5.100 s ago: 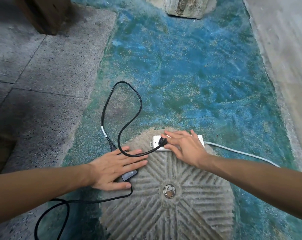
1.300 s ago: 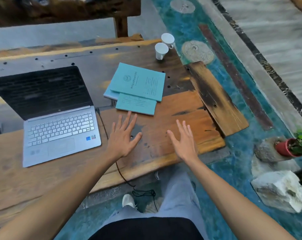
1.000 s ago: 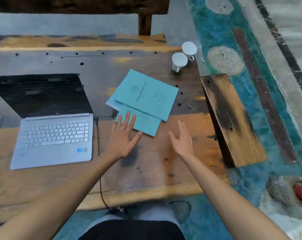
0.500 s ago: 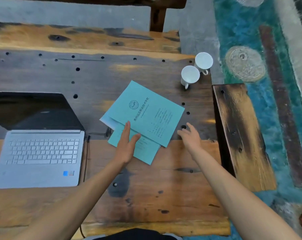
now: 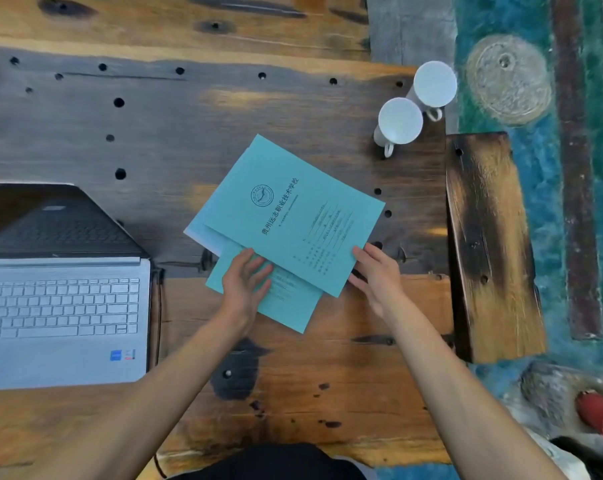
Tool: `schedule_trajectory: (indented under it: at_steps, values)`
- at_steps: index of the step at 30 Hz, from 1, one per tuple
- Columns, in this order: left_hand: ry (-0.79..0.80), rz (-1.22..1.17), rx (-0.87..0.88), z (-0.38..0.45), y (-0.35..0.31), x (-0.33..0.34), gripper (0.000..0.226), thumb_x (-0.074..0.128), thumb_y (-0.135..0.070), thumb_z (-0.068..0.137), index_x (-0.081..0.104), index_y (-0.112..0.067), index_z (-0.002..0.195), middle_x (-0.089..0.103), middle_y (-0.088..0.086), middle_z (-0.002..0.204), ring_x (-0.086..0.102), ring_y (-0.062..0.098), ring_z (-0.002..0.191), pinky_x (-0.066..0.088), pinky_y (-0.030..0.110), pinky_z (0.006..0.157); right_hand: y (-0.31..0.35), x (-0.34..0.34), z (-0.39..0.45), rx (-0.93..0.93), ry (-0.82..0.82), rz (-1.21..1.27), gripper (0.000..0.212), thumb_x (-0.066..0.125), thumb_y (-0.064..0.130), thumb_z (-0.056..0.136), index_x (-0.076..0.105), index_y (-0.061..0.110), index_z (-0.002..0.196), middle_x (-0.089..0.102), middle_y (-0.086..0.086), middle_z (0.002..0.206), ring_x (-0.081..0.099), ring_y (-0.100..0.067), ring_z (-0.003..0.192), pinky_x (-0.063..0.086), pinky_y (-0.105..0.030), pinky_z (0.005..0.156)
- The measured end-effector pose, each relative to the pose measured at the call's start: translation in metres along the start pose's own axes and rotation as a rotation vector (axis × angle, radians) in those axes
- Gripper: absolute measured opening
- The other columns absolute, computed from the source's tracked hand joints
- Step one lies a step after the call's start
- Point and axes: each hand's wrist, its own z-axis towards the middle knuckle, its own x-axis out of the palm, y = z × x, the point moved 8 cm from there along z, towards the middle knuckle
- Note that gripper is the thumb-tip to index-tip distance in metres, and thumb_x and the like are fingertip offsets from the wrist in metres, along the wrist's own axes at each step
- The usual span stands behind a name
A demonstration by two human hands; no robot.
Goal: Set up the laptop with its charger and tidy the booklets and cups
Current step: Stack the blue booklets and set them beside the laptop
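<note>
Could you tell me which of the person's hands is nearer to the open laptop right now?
Left. The left hand lies on the lower teal booklet, just right of the laptop. The right hand is farther right, at the top booklet's near corner.

bare table (image 5: 327,368) near the body; laptop (image 5: 61,306) left, cups (image 5: 400,121) beyond the booklets (image 5: 293,216)

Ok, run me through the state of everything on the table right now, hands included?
Silver laptop: open, screen dark.
Black charger cable: runs along the laptop's right edge; plug connection unclear.
Teal paper booklets: fanned, overlapping, not squared.
Two white ceramic cups: upright, side by side, look empty.
Left hand: open, flat on the lower booklet.
Right hand: open, fingers at the top booklet's corner.
</note>
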Motion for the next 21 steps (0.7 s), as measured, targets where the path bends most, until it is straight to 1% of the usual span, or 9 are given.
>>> schedule_trajectory:
  at_steps: [2, 5, 8, 10, 13, 15, 18, 20, 21]
  values:
    - [0.041, 0.011, -0.013, -0.002, 0.0, 0.005, 0.018, 0.053, -0.026, 0.098, 0.056, -0.02, 0.114, 0.065, 0.006, 0.118, 0.065, 0.026, 0.108, 0.049, 0.037, 0.094, 0.002, 0.006, -0.007, -0.016, 0.062, 0.003, 0.022, 0.058, 0.017, 0.103, 0.069, 0.021, 0.121, 0.077, 0.004, 0.116, 0.074, -0.013, 0.106, 0.063, -0.03, 0.076]
    - [0.066, 0.043, -0.006, -0.009, 0.001, 0.013, 0.016, 0.053, -0.019, 0.101, 0.056, -0.016, 0.117, 0.063, 0.009, 0.123, 0.065, 0.026, 0.106, 0.053, 0.036, 0.094, 0.004, 0.015, -0.02, -0.038, 0.148, 0.065, 0.023, 0.059, 0.014, 0.102, 0.062, 0.018, 0.124, 0.076, 0.0, 0.12, 0.073, -0.019, 0.111, 0.063, -0.035, 0.082]
    - [0.06, 0.033, 0.036, -0.019, -0.002, 0.016, 0.038, 0.057, -0.009, 0.1, 0.046, -0.011, 0.137, 0.067, 0.006, 0.124, 0.068, 0.025, 0.109, 0.057, 0.041, 0.092, 0.003, 0.024, -0.035, -0.043, 0.218, 0.097, 0.023, 0.061, 0.01, 0.1, 0.054, 0.015, 0.122, 0.075, -0.005, 0.122, 0.072, -0.024, 0.114, 0.062, -0.04, 0.085]
    - [0.044, 0.04, 0.063, -0.027, -0.005, 0.013, 0.047, 0.06, -0.003, 0.097, 0.042, -0.014, 0.139, 0.07, 0.005, 0.121, 0.07, 0.023, 0.108, 0.059, 0.042, 0.09, -0.001, 0.029, -0.048, -0.039, 0.263, 0.11, 0.023, 0.062, 0.007, 0.1, 0.051, 0.014, 0.119, 0.074, -0.007, 0.124, 0.071, -0.026, 0.116, 0.061, -0.044, 0.088]
    - [0.076, 0.071, 0.077, -0.039, -0.013, 0.008, 0.05, 0.06, 0.002, 0.096, 0.043, -0.019, 0.137, 0.072, 0.005, 0.118, 0.071, 0.022, 0.105, 0.061, 0.04, 0.083, -0.009, 0.029, -0.067, -0.038, 0.296, 0.164, 0.026, 0.064, 0.002, 0.097, 0.05, 0.014, 0.117, 0.072, -0.009, 0.129, 0.069, -0.027, 0.119, 0.06, -0.044, 0.092]
    - [0.115, 0.115, 0.096, -0.046, -0.019, 0.004, 0.049, 0.06, 0.003, 0.095, 0.044, -0.019, 0.136, 0.074, 0.004, 0.115, 0.072, 0.022, 0.102, 0.062, 0.039, 0.08, -0.018, 0.026, -0.081, -0.039, 0.315, 0.214, 0.034, 0.066, -0.002, 0.094, 0.051, 0.012, 0.122, 0.069, -0.011, 0.132, 0.068, -0.027, 0.121, 0.059, -0.044, 0.096]
    - [0.205, 0.208, 0.123, -0.061, -0.03, -0.001, 0.05, 0.06, 0.003, 0.096, 0.045, -0.022, 0.136, 0.073, 0.009, 0.12, 0.07, 0.028, 0.109, 0.06, 0.044, 0.085, -0.031, 0.022, -0.099, -0.031, 0.34, 0.338, 0.054, 0.065, -0.011, 0.09, 0.051, 0.012, 0.137, 0.066, -0.013, 0.137, 0.064, -0.03, 0.126, 0.056, -0.044, 0.101]
    - [0.272, 0.298, 0.137, -0.068, -0.037, -0.001, 0.051, 0.06, 0.001, 0.096, 0.045, -0.025, 0.137, 0.073, 0.01, 0.12, 0.069, 0.031, 0.112, 0.058, 0.046, 0.087, -0.033, 0.019, -0.106, -0.028, 0.339, 0.427, 0.056, 0.061, -0.011, 0.092, 0.049, 0.01, 0.142, 0.063, -0.016, 0.14, 0.06, -0.034, 0.13, 0.057, -0.043, 0.1]
    - [0.305, 0.346, 0.144, -0.072, -0.041, -0.002, 0.052, 0.06, 0.001, 0.096, 0.046, -0.027, 0.138, 0.074, 0.01, 0.119, 0.068, 0.033, 0.113, 0.057, 0.048, 0.09, -0.033, 0.016, -0.109, -0.023, 0.33, 0.472, 0.053, 0.059, -0.005, 0.094, 0.048, 0.008, 0.145, 0.062, -0.017, 0.141, 0.058, -0.036, 0.132, 0.058, -0.043, 0.098]
